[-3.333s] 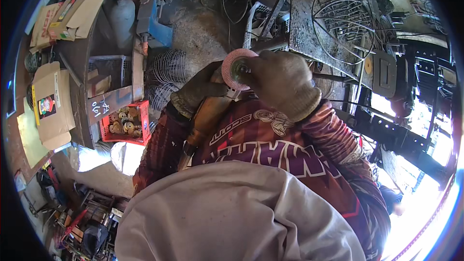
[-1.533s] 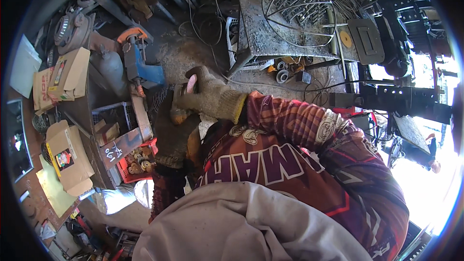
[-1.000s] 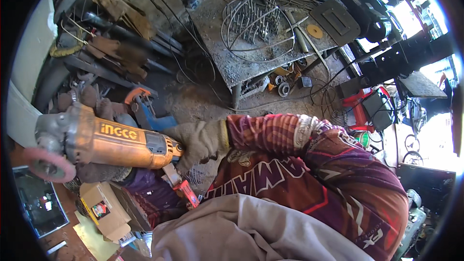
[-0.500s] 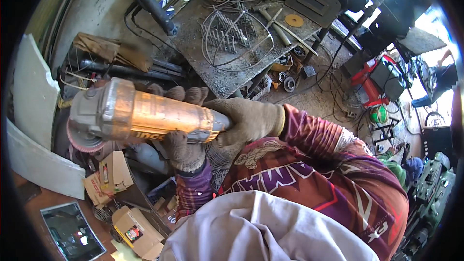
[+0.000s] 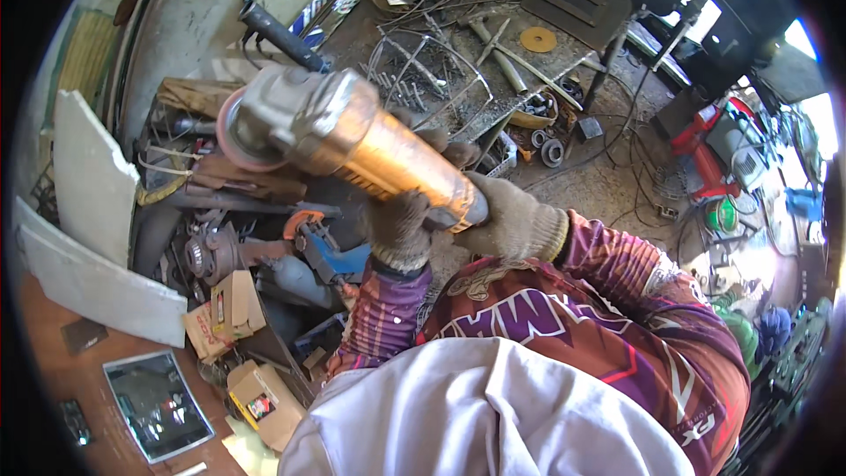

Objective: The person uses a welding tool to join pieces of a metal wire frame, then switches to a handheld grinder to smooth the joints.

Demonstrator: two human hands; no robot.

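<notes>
An orange and grey angle grinder (image 5: 388, 154) is held up in front of me, slanting from its rear end near my chest to its metal head at the upper left. A reddish disc (image 5: 236, 134) is fitted at that head. My left hand (image 5: 401, 231), in a brown knit glove, wraps round the grinder's body from below; some fingertips show on its far side. My right hand (image 5: 520, 219), gloved alike, is closed round the dark rear end. Beyond the grinder, a bent metal rod frame (image 5: 486, 88) lies on the workbench, partly hidden by the tool.
On the workbench (image 5: 493, 128) are a hammer (image 5: 509, 70), a tan disc (image 5: 538, 40) and a dark welding mask (image 5: 577, 4). Cardboard boxes (image 5: 264, 414), white panels (image 5: 97, 176) and a blue tool (image 5: 339, 257) sit at left. Cables cross the floor at right.
The grinder has swung up and to the right, its head now pointing toward the upper left. Both hands have moved rightward with it, keeping their hold.
</notes>
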